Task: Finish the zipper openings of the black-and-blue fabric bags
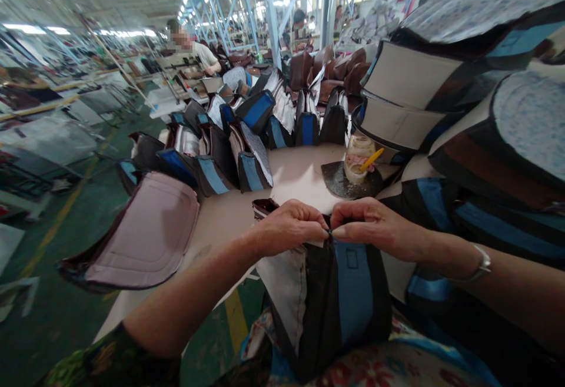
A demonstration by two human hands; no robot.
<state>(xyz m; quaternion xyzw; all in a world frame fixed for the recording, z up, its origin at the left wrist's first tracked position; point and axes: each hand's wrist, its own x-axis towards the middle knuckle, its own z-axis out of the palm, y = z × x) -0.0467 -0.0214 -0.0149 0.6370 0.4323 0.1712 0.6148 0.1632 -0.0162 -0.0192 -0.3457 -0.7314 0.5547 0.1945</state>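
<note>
An unfinished bag (353, 293), dark with a blue stripe and a pale panel, stands on my lap in front of the table. My left hand (293, 227) pinches its top edge from the left. From the other side my right hand (382, 227), with a bracelet on the wrist, pinches the same edge. The fingertips of both hands almost meet at the seam above the blue stripe. A jar (356, 160) with a yellow-handled tool (371, 159) in it stands beyond my right hand on a dark pad (331, 179).
Several similar bag pieces (251, 169) line the far side of the pale table (295, 169). A pink-lined panel (145, 228) overhangs the left edge. Large bag parts (410, 75) are stacked high at the right. Another person (205, 57) works further back.
</note>
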